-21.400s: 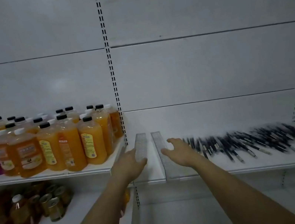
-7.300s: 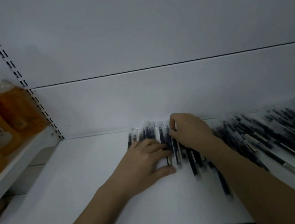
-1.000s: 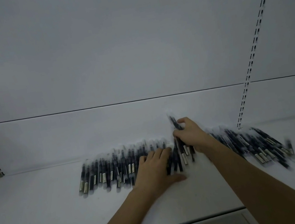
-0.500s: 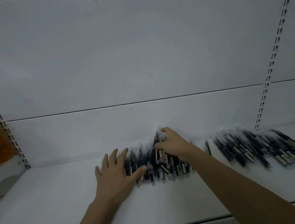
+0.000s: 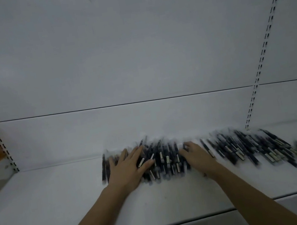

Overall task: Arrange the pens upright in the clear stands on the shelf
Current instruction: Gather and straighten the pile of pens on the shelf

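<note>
My left hand (image 5: 127,169) lies flat with fingers spread, palm pressing on the pens (image 5: 163,159). My right hand (image 5: 196,156) rests on them too, fingers blurred, so I cannot tell how far they curl. The white shelf (image 5: 51,207) backs onto a pale panelled wall (image 5: 134,55). The pens lie flat in a dark row beneath and between both hands, stretching off right.

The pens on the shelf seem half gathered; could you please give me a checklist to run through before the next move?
1. Pens lie flat in a dark heap: ok.
2. Left hand rests flat, fingers spread, on the heap: ok.
3. Right hand on the pens; grip blurred: cannot tell.
4. Clear stands in view: not ok, none visible.
5. Any pen upright: not ok.
6. Bare shelf left of the heap: ok.
</note>
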`<state>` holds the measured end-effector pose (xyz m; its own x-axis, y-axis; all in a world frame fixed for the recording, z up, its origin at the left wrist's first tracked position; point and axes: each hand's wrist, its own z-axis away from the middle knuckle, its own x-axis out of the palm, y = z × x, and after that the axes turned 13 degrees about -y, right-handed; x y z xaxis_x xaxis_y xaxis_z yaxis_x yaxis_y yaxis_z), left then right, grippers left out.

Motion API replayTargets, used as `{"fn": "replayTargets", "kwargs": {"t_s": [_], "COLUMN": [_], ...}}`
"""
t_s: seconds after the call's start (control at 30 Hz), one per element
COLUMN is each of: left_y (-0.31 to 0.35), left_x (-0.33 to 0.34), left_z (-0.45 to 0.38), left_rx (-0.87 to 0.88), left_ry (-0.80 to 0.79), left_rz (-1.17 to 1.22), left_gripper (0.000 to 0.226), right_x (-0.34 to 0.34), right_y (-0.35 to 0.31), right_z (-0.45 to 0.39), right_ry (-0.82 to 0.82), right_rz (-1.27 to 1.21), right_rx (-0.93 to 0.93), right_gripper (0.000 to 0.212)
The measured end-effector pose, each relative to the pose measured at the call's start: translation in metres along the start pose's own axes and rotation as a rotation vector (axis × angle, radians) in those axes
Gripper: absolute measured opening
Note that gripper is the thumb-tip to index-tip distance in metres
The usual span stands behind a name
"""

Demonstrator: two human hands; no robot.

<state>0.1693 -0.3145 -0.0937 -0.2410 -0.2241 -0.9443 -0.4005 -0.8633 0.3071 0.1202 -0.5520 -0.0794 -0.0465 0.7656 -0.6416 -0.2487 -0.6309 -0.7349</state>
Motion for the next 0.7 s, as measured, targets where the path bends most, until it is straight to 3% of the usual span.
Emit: {"fn": "replayTargets", "kwargs": {"t_s": [0.1, 0.17, 0.27, 0.4, 0.57, 0.7], "left_y": [0.009, 0.015, 0.022, 0.03, 0.032, 0.039], "left_x": [-0.003, 0.001, 0.009, 0.008, 0.006, -0.001], "left_z": [-0.004, -0.001, 0.003, 0.006, 0.01, 0.007], "left_rx": [0.053, 0.054, -0.009, -0.08, -0.03, -0.012], "left_ry": [-0.016, 0.019, 0.225, 0.338, 0.397, 0.284], "left_rz": [-0.015, -0.052, -0.067, -0.019, -0.092, -0.146], "left_gripper": [0.108, 0.083, 0.049, 0.036, 0.03, 0.035], "right_x": [0.013, 0.016, 0.019, 0.027, 0.026, 0.026], "right_y": [-0.012, -0.017, -0.03, -0.05, -0.058, -0.06], "right_z": [-0.003, -0.005, -0.005, -0.011, -0.015, -0.014], "right_ry": [-0.009, 0.133, 0.284, 0.078, 0.042, 0.017], "right_rz": [-0.078, -0.003, 0.125, 0.169, 0.186, 0.169], "right_rx": [-0.057, -0.084, -0.145, -0.11, -0.129, -0.115], "right_gripper": [0.059, 0.052, 0.04, 0.045, 0.038, 0.042]}}
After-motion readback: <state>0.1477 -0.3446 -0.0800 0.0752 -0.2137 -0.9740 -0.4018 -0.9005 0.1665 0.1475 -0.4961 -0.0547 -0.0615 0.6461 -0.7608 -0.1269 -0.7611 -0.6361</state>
